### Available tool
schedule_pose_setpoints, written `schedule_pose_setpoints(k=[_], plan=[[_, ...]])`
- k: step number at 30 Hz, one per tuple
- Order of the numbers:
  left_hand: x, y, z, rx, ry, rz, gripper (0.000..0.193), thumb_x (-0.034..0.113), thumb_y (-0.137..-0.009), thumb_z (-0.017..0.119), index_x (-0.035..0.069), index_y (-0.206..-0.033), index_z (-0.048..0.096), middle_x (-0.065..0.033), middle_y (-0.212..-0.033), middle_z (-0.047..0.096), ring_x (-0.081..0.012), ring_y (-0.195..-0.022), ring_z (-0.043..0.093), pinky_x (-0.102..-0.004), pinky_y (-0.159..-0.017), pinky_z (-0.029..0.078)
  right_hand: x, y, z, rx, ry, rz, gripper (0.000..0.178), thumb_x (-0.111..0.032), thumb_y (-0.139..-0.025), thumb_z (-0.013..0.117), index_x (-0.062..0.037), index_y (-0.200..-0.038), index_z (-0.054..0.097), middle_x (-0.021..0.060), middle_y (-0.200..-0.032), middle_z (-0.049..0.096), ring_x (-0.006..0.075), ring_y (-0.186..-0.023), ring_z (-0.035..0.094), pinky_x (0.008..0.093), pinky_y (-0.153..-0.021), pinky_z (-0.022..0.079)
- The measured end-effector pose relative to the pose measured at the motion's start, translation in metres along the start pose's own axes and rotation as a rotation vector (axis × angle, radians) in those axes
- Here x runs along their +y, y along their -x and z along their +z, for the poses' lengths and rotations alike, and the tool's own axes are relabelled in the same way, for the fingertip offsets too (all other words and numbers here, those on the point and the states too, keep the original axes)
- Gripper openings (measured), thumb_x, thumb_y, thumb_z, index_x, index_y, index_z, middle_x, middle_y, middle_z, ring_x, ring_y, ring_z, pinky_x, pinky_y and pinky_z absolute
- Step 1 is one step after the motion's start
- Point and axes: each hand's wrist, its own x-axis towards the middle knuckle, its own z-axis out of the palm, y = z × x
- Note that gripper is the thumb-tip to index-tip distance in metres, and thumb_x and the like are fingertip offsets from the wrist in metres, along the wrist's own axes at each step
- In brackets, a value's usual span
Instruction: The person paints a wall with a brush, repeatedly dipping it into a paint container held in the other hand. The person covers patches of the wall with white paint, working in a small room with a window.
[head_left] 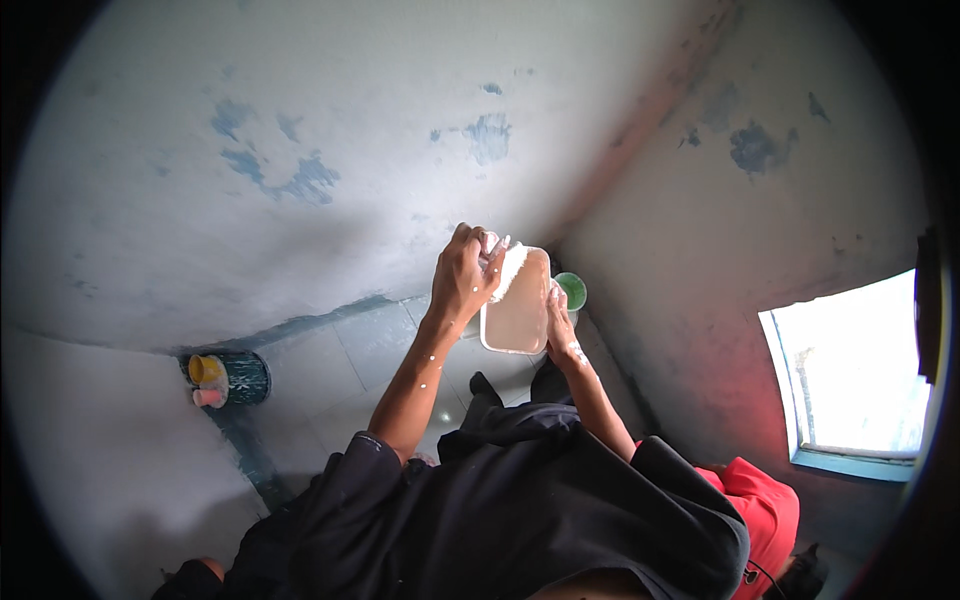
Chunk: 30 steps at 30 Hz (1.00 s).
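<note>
My left hand (463,272) is closed, its fingers pinching a white, fuzzy-edged brush-like tool (511,272), whose exact kind I cannot make out. The tool touches or overlaps the upper left rim of a pale rectangular plastic tray (516,325). My right hand (560,318) grips that tray by its right side, the fingers along the edge and partly hidden. White spots dot my left hand and forearm, and white smears show on my right hand. Behind the tray, close to my right hand, is a green round container (571,291).
A patchy white wall (390,130) rises ahead, meeting another at a corner on the right. A dark paint bucket (247,378) with a yellow cup (204,369) and pink cup (207,398) beside it stands left. A person in red (770,510) is at lower right, below a bright window (850,370).
</note>
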Motion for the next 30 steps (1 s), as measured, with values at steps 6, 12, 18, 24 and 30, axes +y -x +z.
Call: schedule_pose_setpoints(k=[6, 12, 18, 24, 30], plan=[[0.013, -0.002, -0.011, -0.310, -0.035, 0.047, 0.016, 0.008, -0.085, 0.070, 0.000, -0.094, 0.060, -0.0126, -0.090, 0.056, -0.0300, -0.078, 0.064, -0.0384, -0.068, 0.052, -0.013, 0.005, 0.003, -0.051, 0.130, -0.161, 0.071, -0.052, -0.104, 0.032, -0.0024, -0.153, 0.019, 0.0179, -0.156, 0.025, 0.0281, -0.146, 0.022, 0.0365, -0.119, 0.017], [0.000, -0.002, -0.007, -0.428, -0.036, 0.087, 0.020, 0.008, -0.085, 0.070, -0.001, -0.100, 0.060, -0.0131, -0.096, 0.056, -0.0320, -0.083, 0.064, -0.0406, -0.070, 0.052, -0.009, 0.009, -0.009, -0.105, 0.047, -0.089, 0.071, -0.050, -0.103, 0.037, -0.0081, -0.156, 0.012, 0.0122, -0.160, 0.018, 0.0234, -0.147, 0.018, 0.0366, -0.118, 0.020], [-0.011, 0.000, 0.002, -0.441, 0.090, 0.106, 0.024, 0.011, -0.085, 0.071, 0.002, -0.105, 0.063, -0.0136, -0.100, 0.060, -0.0323, -0.086, 0.063, -0.0389, -0.073, 0.051, 0.002, 0.022, -0.013, -0.066, -0.034, -0.136, 0.068, -0.049, -0.103, 0.038, -0.0088, -0.154, 0.020, 0.0108, -0.155, 0.029, 0.0225, -0.142, 0.028, 0.0361, -0.116, 0.024], [-0.010, 0.002, 0.002, -0.540, 0.070, 0.083, 0.015, 0.011, -0.084, 0.070, 0.003, -0.096, 0.067, -0.0130, -0.090, 0.063, -0.0331, -0.081, 0.063, -0.0397, -0.072, 0.051, 0.014, 0.033, -0.014, -0.039, -0.051, -0.164, 0.062, -0.044, -0.105, 0.035, -0.0072, -0.153, 0.023, 0.0089, -0.155, 0.029, 0.0204, -0.142, 0.027, 0.0336, -0.116, 0.023], [-0.006, 0.003, 0.003, -0.528, 0.024, 0.135, 0.010, 0.011, -0.083, 0.070, 0.006, -0.091, 0.068, -0.0102, -0.088, 0.065, -0.0338, -0.079, 0.065, -0.0406, -0.070, 0.052, -0.013, 0.045, -0.001, 0.013, -0.022, -0.163, 0.062, -0.043, -0.106, 0.035, -0.0050, -0.153, 0.024, 0.0090, -0.156, 0.028, 0.0196, -0.143, 0.025, 0.0323, -0.117, 0.020]])
